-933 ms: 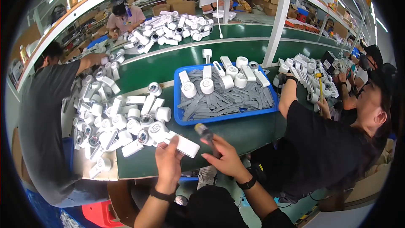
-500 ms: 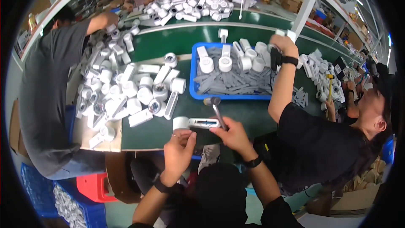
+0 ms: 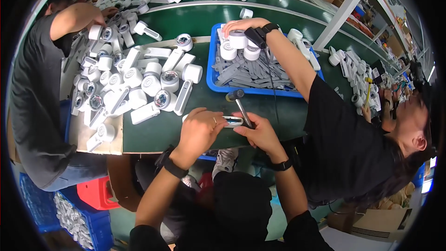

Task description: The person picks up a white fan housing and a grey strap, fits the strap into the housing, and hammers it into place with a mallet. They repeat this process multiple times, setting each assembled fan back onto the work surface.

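In front of me, above the green bench, is a white handheld device (image 3: 233, 121) with a slot open along its handle and dark and blue parts inside. My left hand (image 3: 200, 130) is closed over it, fingers bent onto the slot, and hides most of its round head. My right hand (image 3: 261, 134) grips a small hammer (image 3: 242, 107) by its shaft, head pointing away from me, while the fingers also steady the handle's right end. To the left lies a heap of similar white devices (image 3: 151, 85).
Beyond my hands a blue bin (image 3: 212, 76) holds grey strips (image 3: 241, 75) and several white devices. A co-worker's arm (image 3: 290, 60) reaches across it from the right. Another person (image 3: 39, 97) works at the left. A metal post (image 3: 341, 14) rises behind the bin.
My left hand has shifted from beneath the device's head to over its handle. The right-hand co-worker's hand has swung left onto devices in the bin. The view has tilted slightly.
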